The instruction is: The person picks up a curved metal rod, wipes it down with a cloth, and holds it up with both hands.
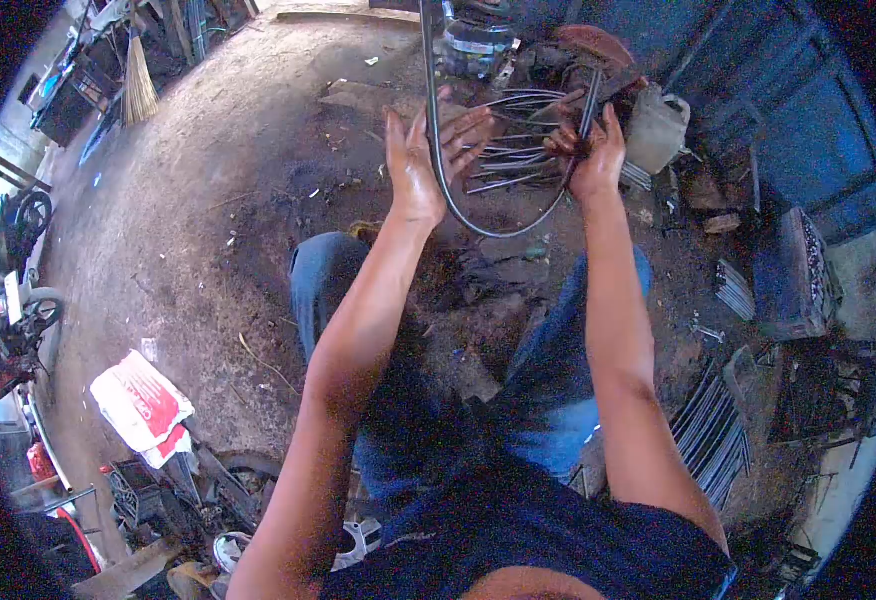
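A long dark rod or tube (499, 235), bent in a U, hangs in front of me. Its left arm runs up past the top edge of the view. My left hand (428, 165) is open, fingers spread and palm turned inward, with the rod passing across or against the palm. The other arm of the U goes through my right hand (598, 165), whose fingers curl around it while the thumb points up. Behind and below the hands, several curved dark rods (518, 157) lie on the ground. I cannot tell whether the rod is metal or rubber.
A pale jerrycan (658, 130) stands right of the curved rods, by a blue metal wall (798, 120). Straight rods (710, 440) lie at lower right, near a spanner (706, 331). At left are a red-and-white sack (141, 405), motorcycles (18, 310) and a broom (139, 88).
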Available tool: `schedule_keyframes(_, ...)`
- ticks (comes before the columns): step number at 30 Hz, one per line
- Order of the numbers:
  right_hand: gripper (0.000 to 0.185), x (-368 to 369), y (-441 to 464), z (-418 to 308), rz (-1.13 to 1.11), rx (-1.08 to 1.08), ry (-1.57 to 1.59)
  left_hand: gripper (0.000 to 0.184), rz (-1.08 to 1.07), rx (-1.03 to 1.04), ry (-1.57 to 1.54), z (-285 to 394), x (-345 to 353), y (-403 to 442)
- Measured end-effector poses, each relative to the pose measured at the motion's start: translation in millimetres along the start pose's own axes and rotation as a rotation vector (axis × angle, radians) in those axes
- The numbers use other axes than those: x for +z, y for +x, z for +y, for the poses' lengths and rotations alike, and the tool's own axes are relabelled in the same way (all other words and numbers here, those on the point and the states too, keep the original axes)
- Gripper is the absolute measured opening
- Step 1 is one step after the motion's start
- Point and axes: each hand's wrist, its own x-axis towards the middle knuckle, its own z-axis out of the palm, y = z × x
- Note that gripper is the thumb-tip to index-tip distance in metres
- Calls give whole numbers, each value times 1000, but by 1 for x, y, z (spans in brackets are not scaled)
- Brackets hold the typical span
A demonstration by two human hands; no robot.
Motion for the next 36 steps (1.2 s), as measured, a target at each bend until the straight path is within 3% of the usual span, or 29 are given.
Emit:
schedule_keyframes(6,61,5,0,-8,-142,-63,-102,91,33,27,11,9,4,3)
schedule_keyframes(8,58,12,-11,-12,-213,-223,-270,93,37,27,7,15,13,0)
schedule_keyframes(11,60,21,-21,-20,-193,-283,-343,96,22,4,-20,18,19,-1)
schedule_keyframes(20,86,21,-28,-17,-337,-27,242,96,-14,-20,-38,23,19,-13)
schedule_keyframes(23,85,26,-31,-11,-347,74,304,96,45,-31,1,28,4,-7)
schedule_keyframes(24,86,20,-25,-7,-453,85,340,96,43,-31,1,28,-1,-4)
schedule_keyframes(36,86,13,-11,0,-322,96,305,94,66,-119,-29,9,-22,24)
